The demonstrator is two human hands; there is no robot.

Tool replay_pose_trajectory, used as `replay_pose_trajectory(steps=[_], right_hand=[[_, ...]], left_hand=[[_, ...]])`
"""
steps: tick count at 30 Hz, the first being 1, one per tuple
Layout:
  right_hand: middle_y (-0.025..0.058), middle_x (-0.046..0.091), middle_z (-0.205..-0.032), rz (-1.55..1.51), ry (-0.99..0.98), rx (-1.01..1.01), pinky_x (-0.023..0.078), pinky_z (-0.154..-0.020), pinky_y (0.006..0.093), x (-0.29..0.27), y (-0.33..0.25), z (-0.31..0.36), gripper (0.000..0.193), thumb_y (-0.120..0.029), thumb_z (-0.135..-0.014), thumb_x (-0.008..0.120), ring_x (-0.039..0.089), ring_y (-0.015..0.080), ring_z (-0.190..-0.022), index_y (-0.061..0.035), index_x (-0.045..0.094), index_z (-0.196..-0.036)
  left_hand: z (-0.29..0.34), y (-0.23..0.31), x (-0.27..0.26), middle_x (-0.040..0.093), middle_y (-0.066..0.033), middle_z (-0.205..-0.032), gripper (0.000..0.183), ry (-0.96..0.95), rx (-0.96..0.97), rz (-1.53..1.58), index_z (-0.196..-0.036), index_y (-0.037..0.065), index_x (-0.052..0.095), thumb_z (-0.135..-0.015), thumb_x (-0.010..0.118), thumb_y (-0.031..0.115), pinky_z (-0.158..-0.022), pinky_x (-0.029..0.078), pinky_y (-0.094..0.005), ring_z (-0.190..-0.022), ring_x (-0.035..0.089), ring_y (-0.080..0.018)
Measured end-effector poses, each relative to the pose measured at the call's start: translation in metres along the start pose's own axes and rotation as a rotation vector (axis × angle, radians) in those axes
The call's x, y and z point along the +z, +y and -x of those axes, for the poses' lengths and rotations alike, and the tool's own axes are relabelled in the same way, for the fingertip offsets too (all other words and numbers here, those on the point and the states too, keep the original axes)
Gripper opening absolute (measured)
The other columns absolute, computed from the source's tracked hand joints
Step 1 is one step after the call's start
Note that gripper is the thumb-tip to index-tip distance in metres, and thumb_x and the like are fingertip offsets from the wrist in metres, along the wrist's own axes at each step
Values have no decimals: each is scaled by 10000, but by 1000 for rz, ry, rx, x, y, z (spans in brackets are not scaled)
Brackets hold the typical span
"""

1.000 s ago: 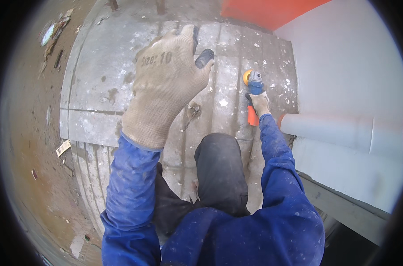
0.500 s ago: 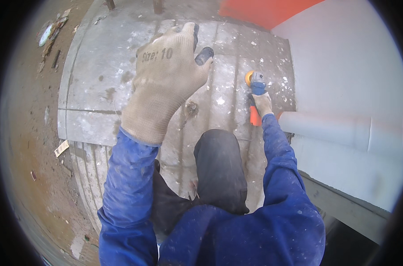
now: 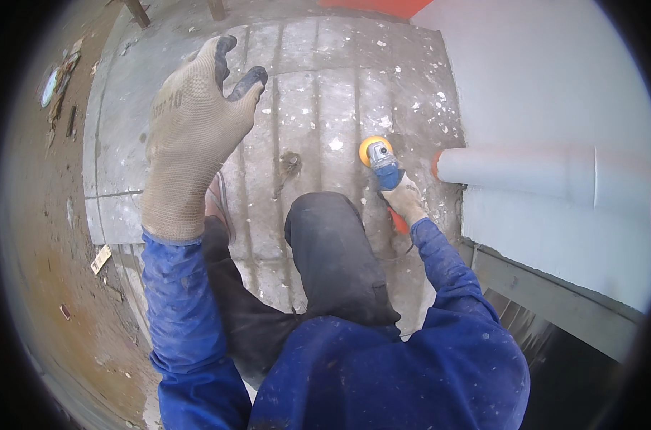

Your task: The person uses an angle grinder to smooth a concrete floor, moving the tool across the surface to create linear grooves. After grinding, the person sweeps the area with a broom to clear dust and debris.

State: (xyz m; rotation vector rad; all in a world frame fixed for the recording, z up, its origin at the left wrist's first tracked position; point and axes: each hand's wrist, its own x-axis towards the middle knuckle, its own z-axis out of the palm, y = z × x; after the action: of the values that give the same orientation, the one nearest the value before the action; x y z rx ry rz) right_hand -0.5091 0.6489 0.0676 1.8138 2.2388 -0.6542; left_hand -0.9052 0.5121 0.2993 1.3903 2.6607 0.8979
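The right hand is clenched around a blue angle grinder, whose yellow disc sits low over the concrete floor, just left of the white pipe. The gloved left hand is raised, fingers spread, grasping nothing. To work well, the person should probably keep the disc steady and the knee clear of the pipe end.
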Motion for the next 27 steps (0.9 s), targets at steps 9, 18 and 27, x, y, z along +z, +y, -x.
replay_pose_trajectory(steps=[9,18,27], right_hand=[[216,748,-1094,-50,106,86,571,-889,493,-21,10,-29,550,-377,-774,810,722,400,-1046,-38,663,-1181],[214,737,-1108,22,-136,4,555,-895,509,29,19,76,527,-369,-789,791,700,426,-1046,-86,630,-1203],[230,734,-1121,-84,91,153,556,-911,493,-14,22,-3,529,-359,-789,799,710,409,-1065,-51,649,-1193]], left_hand=[[-4,2,9,718,-107,-1007,542,21,75,-15,-1335,134,675,-896,773,436,-852,544,-393,-959,703,-256],[-8,5,6,721,-128,-1030,567,-17,35,-22,-1329,104,671,-898,759,461,-863,540,-390,-950,703,-269],[-3,7,9,714,-120,-1007,564,40,127,15,-1337,111,665,-889,777,436,-858,541,-399,-928,698,-268]])
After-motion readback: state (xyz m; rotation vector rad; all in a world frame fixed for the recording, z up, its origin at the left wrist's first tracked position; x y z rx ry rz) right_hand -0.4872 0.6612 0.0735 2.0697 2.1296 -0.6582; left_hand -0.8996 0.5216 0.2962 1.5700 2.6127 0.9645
